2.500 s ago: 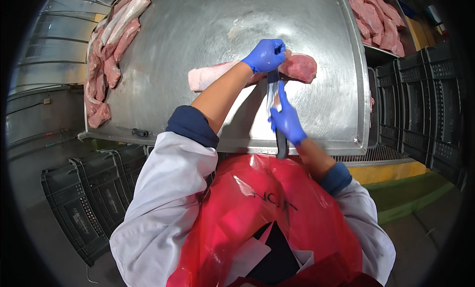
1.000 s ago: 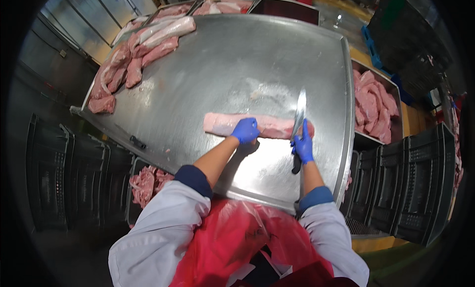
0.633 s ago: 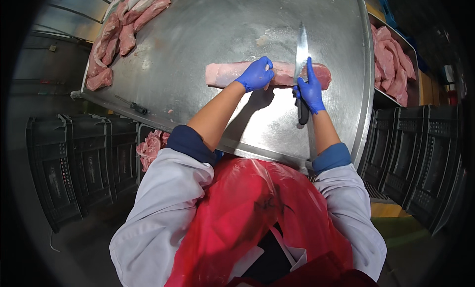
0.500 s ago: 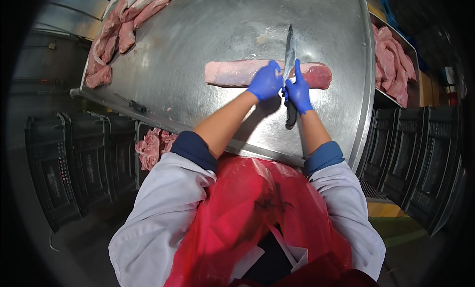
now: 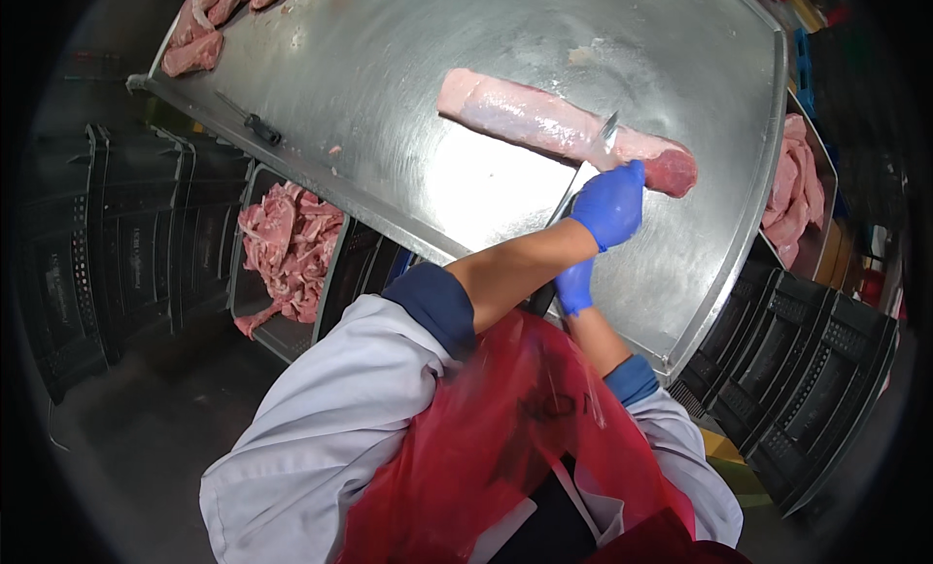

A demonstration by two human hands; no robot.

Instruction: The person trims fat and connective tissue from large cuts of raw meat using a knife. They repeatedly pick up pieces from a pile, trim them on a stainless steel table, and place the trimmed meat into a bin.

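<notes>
A long piece of pork loin [image 5: 530,112] lies slantwise on the metal table, pale fat on its left and red meat at its right end. My left hand [image 5: 612,206], in a blue glove, is at its near edge by the red end, fingers curled in; what they pinch is hidden. Beneath my left forearm, my right hand [image 5: 575,286], also gloved in blue, is closed around the black handle of a knife. The knife blade [image 5: 575,187] points away from me, its tip over the loin and its middle partly covered by a pale, blurred bit.
Another black-handled tool [image 5: 260,127] lies near the left edge of the metal table [image 5: 389,88]. More meat pieces [image 5: 194,54] rest at the far left. Trimmings fill a bin [image 5: 335,263] at lower left; a container [image 5: 826,190] of meat stands right. Black crates [image 5: 787,360] flank the table.
The view has turned, so the loin now lies slanted. My right hand and the knife have drawn back toward me, under my left forearm; my left hand has shifted toward the red end.
</notes>
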